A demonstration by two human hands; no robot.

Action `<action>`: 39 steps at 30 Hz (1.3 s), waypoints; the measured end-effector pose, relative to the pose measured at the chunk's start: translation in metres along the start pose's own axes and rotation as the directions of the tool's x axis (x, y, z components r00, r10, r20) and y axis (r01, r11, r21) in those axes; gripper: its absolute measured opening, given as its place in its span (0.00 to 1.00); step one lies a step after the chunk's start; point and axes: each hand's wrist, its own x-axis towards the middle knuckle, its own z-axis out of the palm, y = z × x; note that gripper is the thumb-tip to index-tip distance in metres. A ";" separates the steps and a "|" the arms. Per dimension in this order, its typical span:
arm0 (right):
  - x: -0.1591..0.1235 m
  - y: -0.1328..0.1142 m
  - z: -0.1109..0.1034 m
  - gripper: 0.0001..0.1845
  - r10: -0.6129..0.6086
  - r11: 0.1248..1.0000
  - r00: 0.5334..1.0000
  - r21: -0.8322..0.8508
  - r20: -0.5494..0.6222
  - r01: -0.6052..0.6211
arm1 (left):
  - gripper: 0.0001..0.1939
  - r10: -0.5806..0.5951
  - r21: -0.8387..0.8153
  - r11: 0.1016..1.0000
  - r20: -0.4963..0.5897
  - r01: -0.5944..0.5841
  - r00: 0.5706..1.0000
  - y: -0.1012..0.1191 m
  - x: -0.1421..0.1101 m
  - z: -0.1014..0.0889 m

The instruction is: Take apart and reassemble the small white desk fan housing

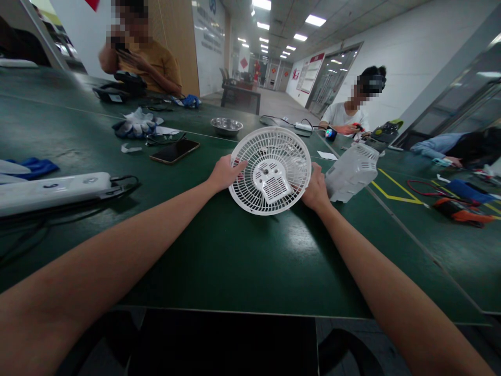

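Note:
Between my two hands stands a round white fan grille (245, 192), tilted up from the green table (235, 261), with a slotted plate (276, 187) at its centre. My left hand (225, 174) grips its left rim, thumb over the front and fingers behind. On the opposite rim my right hand (316, 188) is closed, its fingertips partly hidden behind the grille. Just right of that hand is a whitish translucent plastic housing (354, 169). Clear plastic shows through the bars at the grille's upper right.
A phone (175, 151), gloves (136, 124) and a metal bowl (227, 126) lie beyond my left hand. At far left is a long white device (55, 193). An orange tool (462, 210) lies right, past yellow tape (399, 197). Several people sit around the table.

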 end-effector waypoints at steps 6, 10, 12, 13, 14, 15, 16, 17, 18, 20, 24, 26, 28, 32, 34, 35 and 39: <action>0.000 -0.001 0.000 0.53 -0.029 0.995 0.999 0.099 0.041 0.025 | 0.11 -0.009 0.004 1.000 0.004 0.009 1.000 0.003 -0.002 0.000; -0.002 0.000 -0.001 0.57 -0.029 0.988 0.998 0.154 0.064 0.019 | 0.12 0.003 0.006 1.000 0.010 -0.003 1.000 0.003 -0.002 -0.001; -0.003 0.000 -0.002 0.56 -0.006 0.987 0.998 0.159 0.067 -0.005 | 0.12 0.009 0.000 1.000 0.007 -0.009 1.000 0.002 -0.002 -0.001; -0.003 0.000 -0.003 0.56 0.004 0.987 0.998 0.162 0.067 -0.015 | 0.12 0.005 0.000 1.000 0.004 -0.005 1.000 0.001 -0.001 0.000; -0.003 0.000 -0.004 0.55 0.012 0.986 0.998 0.165 0.066 -0.022 | 0.11 -0.003 0.000 1.000 -0.001 0.003 1.000 0.001 -0.001 0.000; -0.003 0.000 -0.004 0.54 0.016 0.985 0.998 0.169 0.065 -0.027 | 0.11 -0.012 0.000 1.000 -0.006 0.012 1.000 0.000 0.000 0.000; -0.003 0.000 -0.004 0.53 0.019 0.985 0.998 0.172 0.064 -0.030 | 0.11 -0.020 0.000 1.000 -0.009 0.020 1.000 -0.001 0.001 0.001; -0.003 0.000 -0.004 0.52 0.019 0.984 0.998 0.173 0.064 -0.030 | 0.11 -0.025 -0.002 1.000 -0.010 0.025 1.000 -0.001 0.002 0.001; -0.003 0.000 -0.004 0.52 0.018 0.984 0.998 0.174 0.063 -0.028 | 0.11 -0.026 -0.005 1.000 -0.008 0.026 1.000 -0.002 0.002 0.001; -0.002 0.001 -0.004 0.51 0.011 0.984 0.998 0.175 0.063 -0.022 | 0.10 -0.025 -0.006 1.000 -0.008 0.025 1.000 -0.003 0.003 0.001; -0.003 0.001 -0.004 0.50 0.009 0.983 0.997 0.181 0.070 -0.021 | 0.11 -0.020 -0.015 1.000 -0.002 0.020 1.000 -0.004 0.003 0.001; -0.003 0.000 -0.005 0.52 0.018 0.982 0.997 0.186 0.078 -0.032 | 0.11 -0.007 -0.013 1.000 -0.003 0.007 1.000 -0.004 0.003 0.001; -0.004 0.000 -0.006 0.52 0.026 0.981 0.996 0.189 0.084 -0.041 | 0.11 0.005 -0.011 1.000 -0.004 -0.005 1.000 -0.004 0.002 0.000; -0.004 -0.001 -0.008 0.52 0.022 0.981 0.996 0.190 0.087 -0.038 | 0.10 0.000 -0.017 1.000 0.002 0.000 1.000 -0.003 0.002 0.000; -0.004 -0.001 -0.008 0.51 0.018 0.982 0.996 0.185 0.089 -0.035 | 0.10 -0.005 -0.012 1.000 0.005 0.005 1.000 -0.002 0.001 0.000; -0.004 -0.001 -0.008 0.50 0.017 0.982 0.996 0.184 0.090 -0.033 | 0.11 -0.008 -0.009 1.000 0.006 0.008 1.000 -0.001 0.001 0.000; -0.004 0.000 -0.007 0.50 0.012 0.980 0.996 0.196 0.086 -0.029 | 0.12 0.004 -0.002 1.000 0.005 -0.004 1.000 -0.002 0.001 0.000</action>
